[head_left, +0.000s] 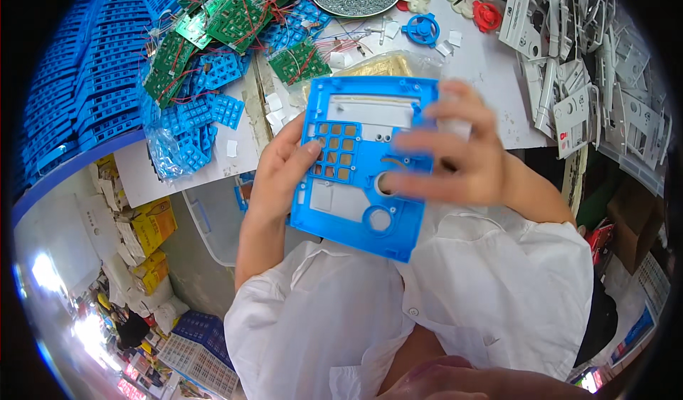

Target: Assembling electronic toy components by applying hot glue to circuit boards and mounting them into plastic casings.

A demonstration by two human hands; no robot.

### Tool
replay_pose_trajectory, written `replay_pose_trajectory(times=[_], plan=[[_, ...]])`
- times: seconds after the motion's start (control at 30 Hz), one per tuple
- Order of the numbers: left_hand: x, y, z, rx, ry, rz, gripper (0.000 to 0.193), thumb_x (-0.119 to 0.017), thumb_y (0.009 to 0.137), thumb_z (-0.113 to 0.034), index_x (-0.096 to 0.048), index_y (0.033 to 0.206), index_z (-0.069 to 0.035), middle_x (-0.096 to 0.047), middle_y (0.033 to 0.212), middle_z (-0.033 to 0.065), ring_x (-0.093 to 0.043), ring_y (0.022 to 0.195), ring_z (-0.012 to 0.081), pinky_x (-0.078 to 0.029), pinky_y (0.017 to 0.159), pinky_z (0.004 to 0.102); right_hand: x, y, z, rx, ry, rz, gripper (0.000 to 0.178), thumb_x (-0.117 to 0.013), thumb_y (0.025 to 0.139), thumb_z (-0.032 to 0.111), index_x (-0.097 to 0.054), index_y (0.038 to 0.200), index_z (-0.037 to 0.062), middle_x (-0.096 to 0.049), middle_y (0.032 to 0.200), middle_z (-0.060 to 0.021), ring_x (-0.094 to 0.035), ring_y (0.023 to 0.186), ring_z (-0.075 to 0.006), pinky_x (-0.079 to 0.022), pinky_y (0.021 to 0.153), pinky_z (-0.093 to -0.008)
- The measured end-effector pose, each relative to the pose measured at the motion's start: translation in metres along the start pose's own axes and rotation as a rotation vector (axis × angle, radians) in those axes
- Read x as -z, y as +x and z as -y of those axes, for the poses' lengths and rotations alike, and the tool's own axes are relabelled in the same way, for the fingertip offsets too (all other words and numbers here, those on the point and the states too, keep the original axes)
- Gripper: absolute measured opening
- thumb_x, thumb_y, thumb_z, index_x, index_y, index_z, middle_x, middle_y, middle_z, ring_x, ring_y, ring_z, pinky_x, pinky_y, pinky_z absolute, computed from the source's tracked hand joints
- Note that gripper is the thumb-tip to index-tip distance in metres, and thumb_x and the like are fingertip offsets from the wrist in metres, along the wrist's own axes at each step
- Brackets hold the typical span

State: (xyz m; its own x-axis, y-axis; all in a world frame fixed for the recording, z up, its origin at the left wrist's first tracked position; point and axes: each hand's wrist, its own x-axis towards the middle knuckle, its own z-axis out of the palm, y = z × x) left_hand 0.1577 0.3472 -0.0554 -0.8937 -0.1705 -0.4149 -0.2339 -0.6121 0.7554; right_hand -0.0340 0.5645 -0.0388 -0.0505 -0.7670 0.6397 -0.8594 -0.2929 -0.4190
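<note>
Far left are stacked panels (pixel 99 65), then loose keypad pieces (pixel 226 112) and green circuit boards (pixel 238 19). The left hand (pixel 281 172) grips the left edge of a blue faceplate (pixel 366 156) at the near side of the counter (pixel 509 112); its keypad windows are open and no board shows, so assembly seems mostly undone. Whether the blurred right hand (pixel 462 144) grips it, I cannot tell.

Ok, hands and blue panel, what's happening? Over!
Left hand gripping blue panel. Right hand blurred, partly covering its right side; grip unclear. Circuit boards piled beyond.
</note>
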Motion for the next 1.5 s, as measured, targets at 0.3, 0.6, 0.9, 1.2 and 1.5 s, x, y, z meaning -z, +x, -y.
replay_pose_trajectory(times=[0.3,0.6,0.9,1.2,1.5], plan=[[-0.026,-0.009,0.030,-0.280,0.236,-0.135,0.060,-0.050,0.104,-0.002,-0.025,0.158,0.008,-0.057,0.144,0.0207,-0.062,0.124,0.0201,-0.050,0.103,0.0325,-0.018,-0.024,-0.011,-1.074,1.287,-0.180,0.042,-0.060,0.103,0.012,-0.050,0.140,-0.0057,-0.069,0.121,-0.0114,-0.067,0.105,-0.0130,-0.054,0.093,-0.0279],[-0.019,-0.014,0.028,-0.251,0.272,-0.132,0.051,-0.054,0.103,-0.003,-0.039,0.151,0.008,-0.064,0.130,0.0140,-0.064,0.110,0.0129,-0.051,0.091,0.0261,-0.035,-0.031,-0.024,-1.055,1.357,-0.193,0.040,-0.062,0.102,0.012,-0.054,0.136,-0.0068,-0.071,0.118,-0.0128,-0.070,0.100,-0.0127,-0.058,0.088,-0.0269],[-0.017,0.016,0.043,-0.445,0.709,-0.493,0.053,-0.066,0.098,-0.010,-0.049,0.147,0.002,-0.050,0.070,-0.0055,-0.044,0.061,0.0009,-0.033,0.053,0.0202,-0.023,-0.017,-0.030,-0.969,0.570,0.067,0.077,-0.071,0.095,0.010,-0.030,0.160,0.0028,-0.073,0.111,-0.0117,-0.068,0.093,-0.0101,-0.055,0.080,-0.0271],[-0.014,0.017,0.043,-0.331,1.060,-0.537,0.062,-0.069,0.095,-0.014,-0.046,0.150,0.003,-0.044,0.059,0.0008,-0.045,0.052,0.0092,-0.036,0.049,0.0272,-0.033,-0.028,-0.035,-0.713,0.024,0.211,0.067,-0.075,0.091,0.021,-0.047,0.152,0.0127,-0.062,0.068,-0.0114,-0.060,0.056,-0.0261,-0.047,0.056,-0.0355],[-0.007,0.021,0.041,-0.282,1.214,-0.527,0.064,-0.072,0.093,-0.018,-0.047,0.149,0.002,-0.049,0.057,0.0032,-0.048,0.047,0.0131,-0.039,0.047,0.0308,-0.034,-0.023,-0.034,-0.695,-0.119,0.250,0.060,-0.078,0.090,0.022,-0.057,0.146,0.0178,-0.062,0.064,-0.0103,-0.061,0.053,-0.0248,-0.048,0.054,-0.0345]])
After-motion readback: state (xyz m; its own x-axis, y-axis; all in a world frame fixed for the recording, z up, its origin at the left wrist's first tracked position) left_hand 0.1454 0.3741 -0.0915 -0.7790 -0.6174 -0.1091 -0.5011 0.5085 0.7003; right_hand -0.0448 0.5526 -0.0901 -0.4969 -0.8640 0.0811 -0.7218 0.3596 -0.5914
